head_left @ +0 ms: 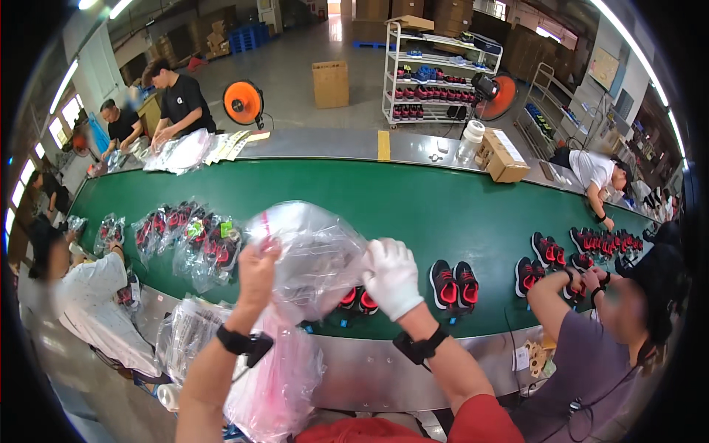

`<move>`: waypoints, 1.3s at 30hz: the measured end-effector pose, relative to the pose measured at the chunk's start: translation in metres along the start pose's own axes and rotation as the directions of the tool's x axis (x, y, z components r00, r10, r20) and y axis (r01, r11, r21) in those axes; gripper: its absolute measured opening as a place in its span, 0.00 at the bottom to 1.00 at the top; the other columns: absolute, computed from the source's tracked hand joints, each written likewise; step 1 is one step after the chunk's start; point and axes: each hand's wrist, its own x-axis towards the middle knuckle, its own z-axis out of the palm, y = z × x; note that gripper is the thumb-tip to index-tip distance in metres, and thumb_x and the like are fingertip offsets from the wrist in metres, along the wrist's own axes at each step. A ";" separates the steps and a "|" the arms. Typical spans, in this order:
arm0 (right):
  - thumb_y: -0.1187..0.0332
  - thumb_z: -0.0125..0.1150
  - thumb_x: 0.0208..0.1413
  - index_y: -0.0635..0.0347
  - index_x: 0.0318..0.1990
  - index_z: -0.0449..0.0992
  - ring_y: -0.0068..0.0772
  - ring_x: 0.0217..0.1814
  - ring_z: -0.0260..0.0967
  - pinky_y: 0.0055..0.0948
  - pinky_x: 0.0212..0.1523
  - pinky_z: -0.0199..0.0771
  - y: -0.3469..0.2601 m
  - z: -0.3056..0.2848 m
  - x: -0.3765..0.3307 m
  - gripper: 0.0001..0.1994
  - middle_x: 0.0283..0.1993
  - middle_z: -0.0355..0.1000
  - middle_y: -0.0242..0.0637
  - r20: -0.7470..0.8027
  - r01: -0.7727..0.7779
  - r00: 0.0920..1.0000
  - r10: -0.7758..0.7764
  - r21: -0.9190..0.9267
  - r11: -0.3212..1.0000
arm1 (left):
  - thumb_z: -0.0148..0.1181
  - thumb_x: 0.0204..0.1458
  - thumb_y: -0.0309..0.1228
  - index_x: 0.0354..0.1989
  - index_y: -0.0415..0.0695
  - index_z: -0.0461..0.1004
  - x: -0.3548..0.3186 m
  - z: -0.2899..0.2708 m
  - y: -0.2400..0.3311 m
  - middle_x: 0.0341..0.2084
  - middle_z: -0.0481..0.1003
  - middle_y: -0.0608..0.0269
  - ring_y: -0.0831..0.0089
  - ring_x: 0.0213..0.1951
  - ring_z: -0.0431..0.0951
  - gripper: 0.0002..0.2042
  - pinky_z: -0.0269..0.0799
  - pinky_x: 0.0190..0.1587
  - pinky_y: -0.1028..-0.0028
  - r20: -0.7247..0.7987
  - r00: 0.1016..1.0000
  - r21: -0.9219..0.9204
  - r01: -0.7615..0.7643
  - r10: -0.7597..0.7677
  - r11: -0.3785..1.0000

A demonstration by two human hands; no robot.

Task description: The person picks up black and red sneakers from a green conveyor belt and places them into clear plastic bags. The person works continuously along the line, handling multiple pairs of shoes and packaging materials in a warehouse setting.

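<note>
— Hands first: what have they got?

— My left hand [256, 272] is bare and pinched shut on the upper edge of a clear plastic bag [314, 255]. My right hand [392, 277], in a white glove, is closed on the opposite edge of the same bag, so the bag hangs stretched between the 2 hands, raised above the near edge of the green conveyor belt [413, 207].

— Anything under it?

— Yes, 1 pair of black-and-red shoes [357, 300] shows through and below the bag, lying on the belt. Just to its right sits another pair of black shoes with red insoles [454, 284], bare on the belt.

— And lower down?

— A bunch of loose bags [277, 376] hangs below my left wrist, over the steel table edge [354, 369]. I cannot tell what it is fixed to.

— Who else is around?

— To my right, a person in a grey top [591, 362] has both hands at shoes in a row of unbagged pairs [583, 247]. To my left, a person in white [92, 303] stands by a cluster of bagged shoes [188, 236] on the belt. Across the belt, 2 people in black [159, 107] handle bags, near an orange fan [244, 103]. A cardboard box [504, 156] rests on the far side, with a white shoe rack [436, 74] behind.
</note>
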 end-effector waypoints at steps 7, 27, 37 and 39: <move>0.69 0.59 0.41 0.61 0.36 0.76 0.45 0.43 0.71 0.39 0.46 0.70 -0.024 -0.002 -0.004 0.12 0.37 0.73 0.46 0.090 0.353 0.913 -0.398 0.316 0.881 | 0.56 0.51 0.27 0.27 0.38 0.75 -0.079 0.091 0.080 0.19 0.73 0.60 0.74 0.21 0.70 0.06 0.66 0.24 0.71 0.321 0.943 0.283 -0.190 0.094 0.940; 0.68 0.52 0.57 0.63 0.44 0.72 0.22 0.24 0.70 0.25 0.28 0.71 -0.074 -0.016 0.054 0.11 0.25 0.72 0.39 0.325 -0.287 0.945 -0.034 0.874 0.392 | 0.59 0.54 0.30 0.20 0.41 0.67 0.025 -0.085 0.072 0.17 0.63 0.78 0.88 0.21 0.56 0.13 0.49 0.21 0.79 -0.163 0.954 0.484 -0.144 0.251 0.863; 0.59 0.52 0.52 0.47 0.40 0.77 0.46 0.43 0.70 0.44 0.42 0.60 -0.114 0.267 -0.088 0.11 0.38 0.74 0.42 0.793 -0.082 0.600 0.107 -0.072 0.994 | 0.60 0.50 0.26 0.25 0.38 0.70 0.017 -0.096 0.045 0.18 0.65 0.77 0.88 0.22 0.58 0.07 0.52 0.24 0.82 -0.160 0.983 0.395 -0.015 0.085 0.919; 0.62 0.51 0.50 0.47 0.39 0.77 0.45 0.42 0.70 0.45 0.41 0.59 -0.116 0.276 -0.095 0.11 0.37 0.73 0.43 0.754 -0.040 0.653 0.070 -0.059 0.997 | 0.61 0.50 0.26 0.24 0.38 0.70 0.015 -0.103 0.043 0.18 0.65 0.77 0.88 0.22 0.58 0.07 0.52 0.24 0.82 -0.186 0.979 0.429 0.010 0.077 0.903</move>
